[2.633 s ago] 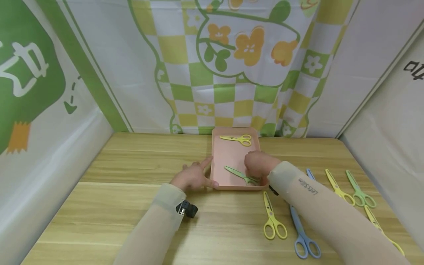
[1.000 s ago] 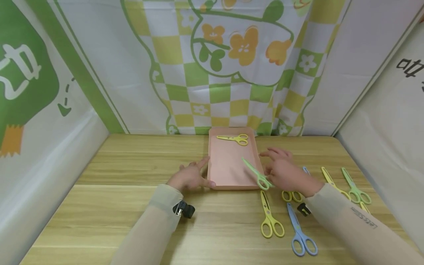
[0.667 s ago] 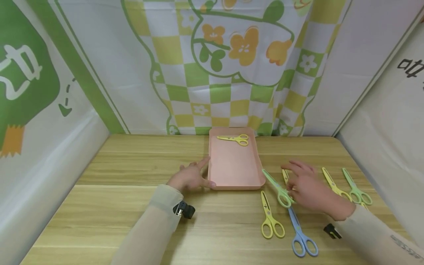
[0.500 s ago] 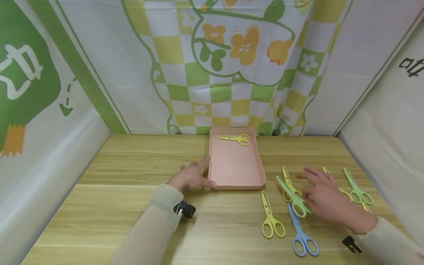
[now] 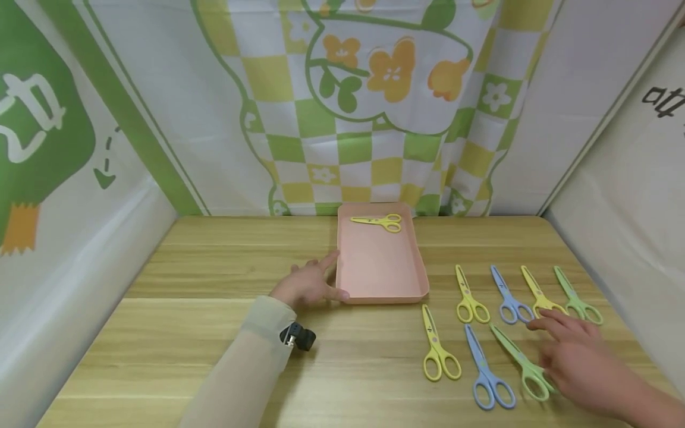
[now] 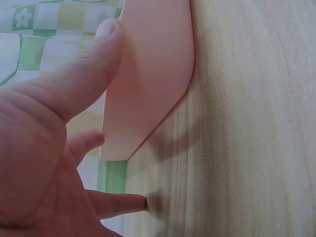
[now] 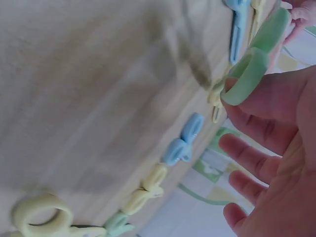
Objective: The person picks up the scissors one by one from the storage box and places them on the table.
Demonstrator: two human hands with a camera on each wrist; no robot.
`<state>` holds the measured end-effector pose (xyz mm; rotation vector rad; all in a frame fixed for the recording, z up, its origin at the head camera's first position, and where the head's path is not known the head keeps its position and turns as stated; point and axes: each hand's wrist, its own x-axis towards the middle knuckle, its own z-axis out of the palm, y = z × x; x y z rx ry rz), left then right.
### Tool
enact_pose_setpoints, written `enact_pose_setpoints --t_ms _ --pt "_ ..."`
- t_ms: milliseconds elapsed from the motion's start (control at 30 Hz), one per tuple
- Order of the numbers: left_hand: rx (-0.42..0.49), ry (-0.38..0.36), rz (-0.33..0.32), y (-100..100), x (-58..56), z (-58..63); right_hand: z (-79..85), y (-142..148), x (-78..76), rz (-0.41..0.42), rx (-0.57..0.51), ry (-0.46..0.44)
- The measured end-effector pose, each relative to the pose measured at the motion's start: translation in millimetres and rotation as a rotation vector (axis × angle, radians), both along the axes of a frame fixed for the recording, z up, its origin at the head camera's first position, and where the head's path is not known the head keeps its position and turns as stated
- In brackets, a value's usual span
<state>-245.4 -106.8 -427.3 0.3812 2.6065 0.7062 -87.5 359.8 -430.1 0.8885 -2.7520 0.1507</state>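
Observation:
My left hand point(image 5: 307, 285) rests at the near left corner of a pink tray point(image 5: 382, 298). Its fingers are spread. In the left wrist view the thumb point(image 6: 94, 69) lies on the tray's rim, and another finger touches the tray's side. One yellow pair of scissors point(image 5: 377, 222) lies at the tray's far end. On the right, my right hand point(image 5: 583, 362) pinches green scissors point(image 5: 516, 353) by a handle loop, blades pointing away from me. The right wrist view shows the loop point(image 7: 249, 81) between thumb and forefinger, above the tabletop.
Right of the tray lie yellow scissors point(image 5: 465, 297), blue scissors point(image 5: 506, 294), more yellow scissors point(image 5: 532, 288) and green scissors point(image 5: 572, 294). Nearer are yellow scissors point(image 5: 434, 345) and blue scissors point(image 5: 481, 362). Another yellow pair point(image 7: 42, 215) shows in the right wrist view. Fabric walls surround the wooden table point(image 5: 214, 255).
My right hand has taken the green scissors out of the tray and carried them right and toward me, beside the near blue pair. My left hand has stayed at the tray.

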Motion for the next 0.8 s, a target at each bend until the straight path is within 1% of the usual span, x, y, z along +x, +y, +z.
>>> enact_pose_setpoints --t_ms 167,333,400,633,733,800 --pt "0.000 -0.001 0.000 -0.4 -0.1 -0.7 -5.6 1.7 6.4 -0.057 0.031 -0.053" --pt "0.001 0.001 -0.006 -0.4 -1.5 -0.8 -8.2 1.3 9.3 -0.097 0.038 -0.078" --pt "-0.005 0.005 -0.010 -0.8 -2.4 -1.1 -8.8 0.5 9.2 -0.101 0.038 -0.082" --pt "-0.011 0.023 -0.022 -1.6 -3.6 -2.6 -10.3 -2.5 8.8 -0.078 0.051 -0.099" --pt "-0.007 0.023 -0.021 -1.4 -3.5 -3.6 -7.4 -2.8 8.9 -0.105 0.078 -0.134" --pt "-0.004 0.021 -0.017 -1.5 -2.9 -3.8 -2.9 -1.4 6.8 -0.119 0.085 -0.135"
